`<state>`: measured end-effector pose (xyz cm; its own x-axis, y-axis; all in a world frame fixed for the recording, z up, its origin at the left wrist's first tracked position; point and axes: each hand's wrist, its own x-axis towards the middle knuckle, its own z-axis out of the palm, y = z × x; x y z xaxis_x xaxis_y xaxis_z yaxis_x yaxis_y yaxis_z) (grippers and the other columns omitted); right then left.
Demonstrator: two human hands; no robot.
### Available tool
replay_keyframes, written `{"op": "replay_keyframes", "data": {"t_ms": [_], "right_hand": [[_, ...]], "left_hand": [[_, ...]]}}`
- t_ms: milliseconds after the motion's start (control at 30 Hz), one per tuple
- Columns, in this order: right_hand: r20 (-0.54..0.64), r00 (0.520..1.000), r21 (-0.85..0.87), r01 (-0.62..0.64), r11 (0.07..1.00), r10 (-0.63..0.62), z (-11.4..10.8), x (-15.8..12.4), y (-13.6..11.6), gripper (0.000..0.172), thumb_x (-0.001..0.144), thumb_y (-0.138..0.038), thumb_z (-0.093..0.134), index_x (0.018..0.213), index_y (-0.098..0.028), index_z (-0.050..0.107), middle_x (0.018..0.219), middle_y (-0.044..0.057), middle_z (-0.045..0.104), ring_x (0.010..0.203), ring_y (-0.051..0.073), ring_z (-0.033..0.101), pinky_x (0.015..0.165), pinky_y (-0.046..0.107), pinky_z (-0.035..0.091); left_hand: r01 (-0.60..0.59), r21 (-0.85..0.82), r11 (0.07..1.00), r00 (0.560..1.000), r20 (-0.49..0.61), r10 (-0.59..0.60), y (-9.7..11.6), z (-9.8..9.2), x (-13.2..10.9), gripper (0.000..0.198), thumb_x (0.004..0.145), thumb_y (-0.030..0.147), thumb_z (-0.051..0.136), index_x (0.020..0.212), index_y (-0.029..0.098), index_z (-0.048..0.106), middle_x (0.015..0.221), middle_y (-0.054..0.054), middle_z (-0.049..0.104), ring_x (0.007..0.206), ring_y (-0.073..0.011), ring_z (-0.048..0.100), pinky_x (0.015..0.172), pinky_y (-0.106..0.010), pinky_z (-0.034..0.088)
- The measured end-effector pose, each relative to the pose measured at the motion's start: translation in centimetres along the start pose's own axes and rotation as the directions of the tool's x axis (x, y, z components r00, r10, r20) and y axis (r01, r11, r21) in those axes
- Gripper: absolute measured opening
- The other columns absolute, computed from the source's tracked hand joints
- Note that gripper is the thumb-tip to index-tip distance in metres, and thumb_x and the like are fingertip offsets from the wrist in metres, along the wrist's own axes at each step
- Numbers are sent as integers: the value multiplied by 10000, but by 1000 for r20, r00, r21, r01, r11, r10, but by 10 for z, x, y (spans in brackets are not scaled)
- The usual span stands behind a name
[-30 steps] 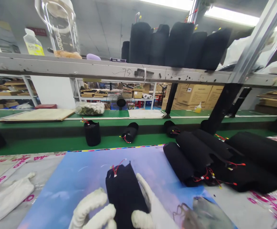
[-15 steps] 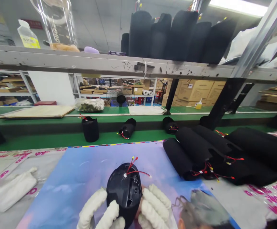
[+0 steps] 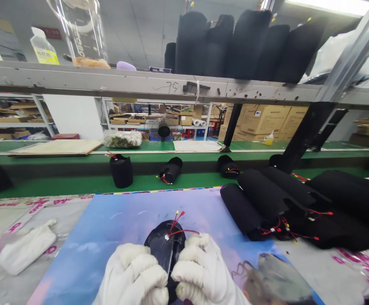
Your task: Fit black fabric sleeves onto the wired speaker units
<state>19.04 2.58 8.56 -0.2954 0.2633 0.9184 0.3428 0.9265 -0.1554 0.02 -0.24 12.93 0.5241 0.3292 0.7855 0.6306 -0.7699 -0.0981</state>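
A black part (image 3: pixel 162 241) with a rounded, glossy face stands at the lower middle over the blue printed sheet (image 3: pixel 117 212). Red wires with yellow and red connectors come out of its upper face. My left hand (image 3: pixel 133 275), in a white glove, grips its left edge with curled fingers. On the right edge, my right hand (image 3: pixel 203 267), gloved too, has its fingers bent over the rim, near one red wire. Both hands cover the lower part of the face.
Several black sleeves (image 3: pixel 267 199) with wires lie at the right. Smaller black cylinders (image 3: pixel 121 171) stand or lie along the green ledge. A white glove (image 3: pixel 28 248) lies at the left. Overhead runs a metal shelf (image 3: pixel 108 82) bearing a bottle, a clear jug and more black sleeves.
Both hands have moved up and inward over the black part's face, and their fingers are now curled over its edges. The camera view has shifted slightly.
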Motion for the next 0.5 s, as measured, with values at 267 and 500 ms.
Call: {"op": "replay_keyframes", "data": {"t_ms": [267,500], "right_hand": [[132,970,52,-213,976,205,-8,-10,5,558,957,-524,630,1450,-302,494,780,0,688,684,205,628,713,338,498],[164,922,289,-386,876,352,-16,-25,-6,570,973,-478,614,1499,-417,404,987,47,714,848,248,724,868,430,596]], "left_hand": [[60,45,997,998,-39,-58,2,5,-15,215,993,190,496,829,260,616,516,77,572,409,-92,559,435,-224,433],[-1,192,981,989,-148,30,7,4,-6,226,1010,184,520,853,255,666,618,88,707,511,-78,675,563,-195,538]]}}
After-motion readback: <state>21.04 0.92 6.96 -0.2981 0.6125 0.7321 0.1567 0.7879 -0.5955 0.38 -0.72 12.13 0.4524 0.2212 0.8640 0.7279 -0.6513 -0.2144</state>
